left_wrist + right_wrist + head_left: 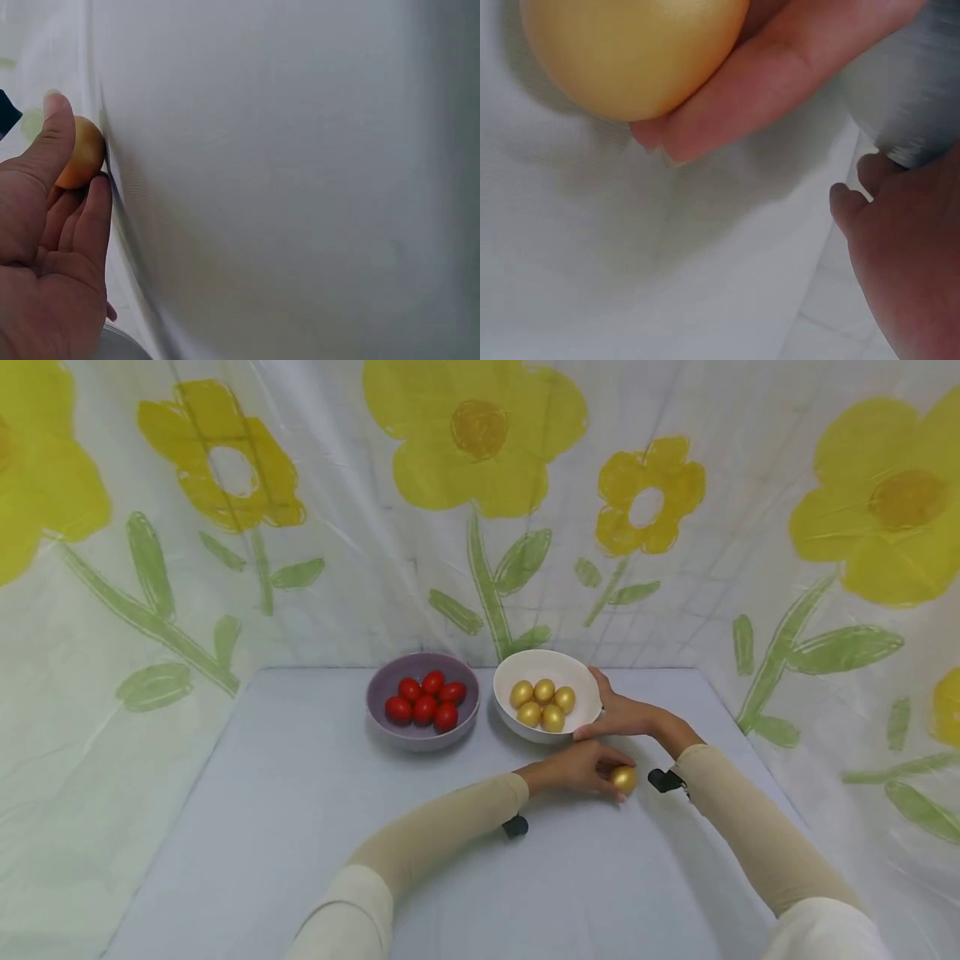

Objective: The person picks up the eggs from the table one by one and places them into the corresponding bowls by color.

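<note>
My left hand (577, 767) is low over the table, thumb and fingers around a gold egg (622, 779). In the left wrist view the same egg (86, 154) sits between the thumb and the fingers of the left hand (60, 225). Just behind it, my right hand (628, 714) holds the right side of a white bowl (517, 722), thumb toward the front and fingers toward the back. Several gold eggs (544, 691) lie inside that bowl. Close up in the right wrist view are the held egg (634, 52), the bowl (900, 90) and the right hand (919, 247).
To the left of the white bowl stands a purple bowl (420, 742) with several red eggs (424, 710) in it. Both bowls are near the back edge of the pale cloth-covered table (300, 827). A flower-printed curtain (337, 610) hangs behind and at the sides.
</note>
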`<state>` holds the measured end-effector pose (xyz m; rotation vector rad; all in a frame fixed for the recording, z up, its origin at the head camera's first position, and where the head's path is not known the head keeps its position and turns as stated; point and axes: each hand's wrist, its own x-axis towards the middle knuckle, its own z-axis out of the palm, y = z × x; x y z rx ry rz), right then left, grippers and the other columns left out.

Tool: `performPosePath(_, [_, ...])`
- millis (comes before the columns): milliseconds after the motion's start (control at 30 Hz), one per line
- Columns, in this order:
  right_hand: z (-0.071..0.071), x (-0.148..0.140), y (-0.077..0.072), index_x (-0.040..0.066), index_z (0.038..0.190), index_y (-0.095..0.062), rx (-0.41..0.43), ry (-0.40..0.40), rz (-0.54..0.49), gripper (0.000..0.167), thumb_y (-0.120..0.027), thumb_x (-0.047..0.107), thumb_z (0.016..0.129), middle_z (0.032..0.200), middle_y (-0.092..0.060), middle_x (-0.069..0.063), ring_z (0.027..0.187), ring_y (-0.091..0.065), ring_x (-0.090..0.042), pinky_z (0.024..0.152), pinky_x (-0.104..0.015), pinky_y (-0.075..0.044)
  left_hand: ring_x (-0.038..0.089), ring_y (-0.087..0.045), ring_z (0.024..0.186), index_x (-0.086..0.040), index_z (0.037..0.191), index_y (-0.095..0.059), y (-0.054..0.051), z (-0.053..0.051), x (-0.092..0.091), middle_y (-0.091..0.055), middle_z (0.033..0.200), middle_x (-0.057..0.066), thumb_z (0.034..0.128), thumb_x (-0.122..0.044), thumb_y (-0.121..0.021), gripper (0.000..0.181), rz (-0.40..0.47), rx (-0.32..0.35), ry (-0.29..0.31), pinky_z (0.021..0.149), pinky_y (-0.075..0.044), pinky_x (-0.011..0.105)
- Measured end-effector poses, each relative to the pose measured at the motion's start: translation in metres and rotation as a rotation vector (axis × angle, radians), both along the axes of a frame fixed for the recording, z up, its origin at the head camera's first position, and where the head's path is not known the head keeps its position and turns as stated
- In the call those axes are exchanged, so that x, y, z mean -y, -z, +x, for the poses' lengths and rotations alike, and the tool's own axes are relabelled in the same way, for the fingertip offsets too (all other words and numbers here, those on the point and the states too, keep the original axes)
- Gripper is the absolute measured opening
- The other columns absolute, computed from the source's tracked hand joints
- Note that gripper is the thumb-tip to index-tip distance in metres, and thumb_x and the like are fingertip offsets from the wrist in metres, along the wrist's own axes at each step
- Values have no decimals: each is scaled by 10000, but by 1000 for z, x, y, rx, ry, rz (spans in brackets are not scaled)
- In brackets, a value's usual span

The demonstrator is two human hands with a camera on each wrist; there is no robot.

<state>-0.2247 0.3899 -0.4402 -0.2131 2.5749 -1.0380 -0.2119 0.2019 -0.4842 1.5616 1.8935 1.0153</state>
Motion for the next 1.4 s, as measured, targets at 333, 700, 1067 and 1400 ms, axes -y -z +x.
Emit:
performPosePath(333, [-1, -1, -3, 168, 1638, 279, -12, -8, 9, 1406, -863, 477, 877, 1738, 155, -203, 1608, -43, -409, 1259, -656, -149, -51, -627, 1025, -46, 1387, -683, -10, 2, 10, -731, 1288, -29, 876, -227, -896, 582, -25, -36, 29, 904, -512, 102])
performPosePath(700, [-1, -7, -7, 127, 1637, 269, -12, -30, -3, 1294, -787, 424, 950, 1725, 140, -271, 1595, -42, -472, 1252, -676, -140, -77, -639, 1167, -71, 1390, -689, -78, -2, 45, -736, 1289, -70, 867, -238, -905, 590, -14, 90, 50, 956, -528, 143])
performPosePath(1067, [-1, 0, 0, 138, 1634, 267, -1, -22, -52, 1422, -884, 445, 858, 1729, 63, -233, 1588, -102, -428, 1240, -677, -182, 105, -688, 1188, -66, 1376, -696, -106, -80, 94, -717, 1348, 18, 878, -307, -898, 589, 7, -153, -252, 961, -554, 205])
performPosePath(1400, [-1, 1, 4, 134, 1641, 258, -13, 7, -34, 1438, -891, 468, 843, 1729, 65, -274, 1593, -89, -464, 1249, -677, -157, 264, -627, 1255, -24, 1385, -681, -94, -113, 107, -693, 1367, 104, 862, -225, -914, 607, -293, -452, -423, 1093, -499, 378])
